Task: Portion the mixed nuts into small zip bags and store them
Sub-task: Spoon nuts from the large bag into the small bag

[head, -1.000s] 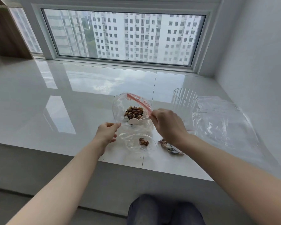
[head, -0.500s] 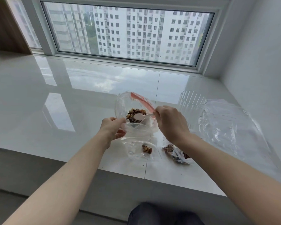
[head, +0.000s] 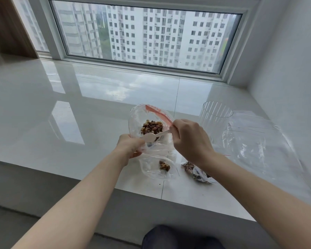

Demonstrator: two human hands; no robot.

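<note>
No legible labels; R hand (head: 190, 141) holds spoon (head: 153, 136), L hand (head: 129, 148) prob. grips bag (head: 138, 121).

Two hands are in view: the left hand (head: 128, 147) and the right hand (head: 189, 141). One big bag of mixed nuts (head: 147, 121) stands between and just beyond them. One white spoon (head: 151, 137) spans the gap between them. Two small zip bags holding nuts lie nearer than the hands, one (head: 157, 167) below the left, one (head: 197, 172) under the right wrist. One clear ribbed cup (head: 215, 116) stands beyond the right hand. One heap of empty bags (head: 255, 141) lies right of it; how many cannot be told.
</note>
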